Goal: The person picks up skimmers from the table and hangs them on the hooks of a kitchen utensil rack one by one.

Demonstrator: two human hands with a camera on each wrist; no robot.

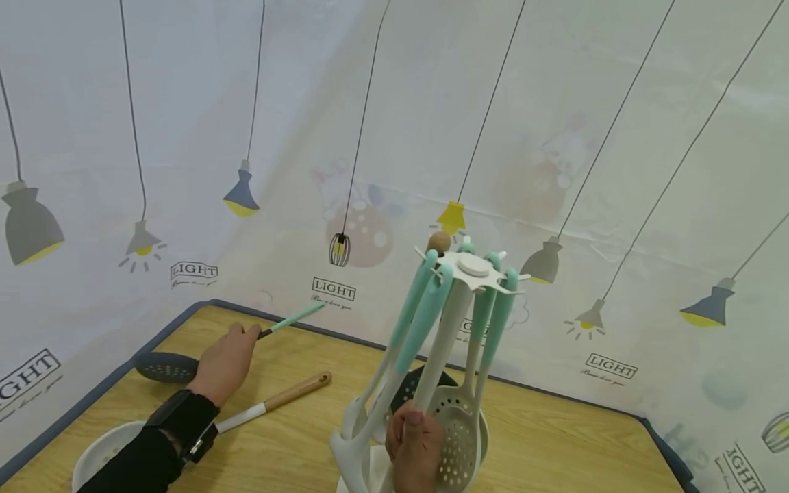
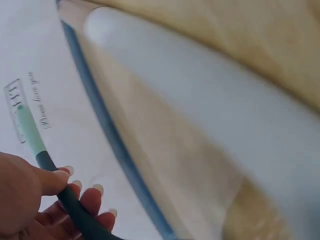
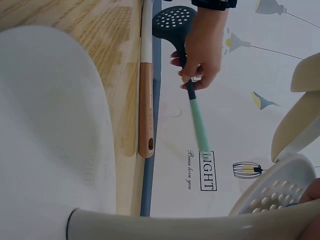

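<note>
My left hand (image 1: 224,359) grips a dark skimmer (image 1: 165,368) by the dark part of its handle, near the mint-green end (image 2: 31,131). The skimmer is held in the air over the left of the table, its holed head to the left. With curled fingers, my right hand (image 1: 416,445) holds the light grey pole of a utensil rack (image 1: 474,267). Several mint-handled utensils hang around the rack, among them a pale skimmer (image 1: 459,438) and a dark holed turner (image 1: 409,389) partly hidden behind the pole.
A white pan (image 1: 111,445) sits at the lower left, partly covered by my sleeve. Its white and wooden handle (image 1: 298,392) points toward the table's middle. The wooden table (image 1: 555,445) has a dark edge, and a printed cloth (image 1: 407,137) hangs behind it.
</note>
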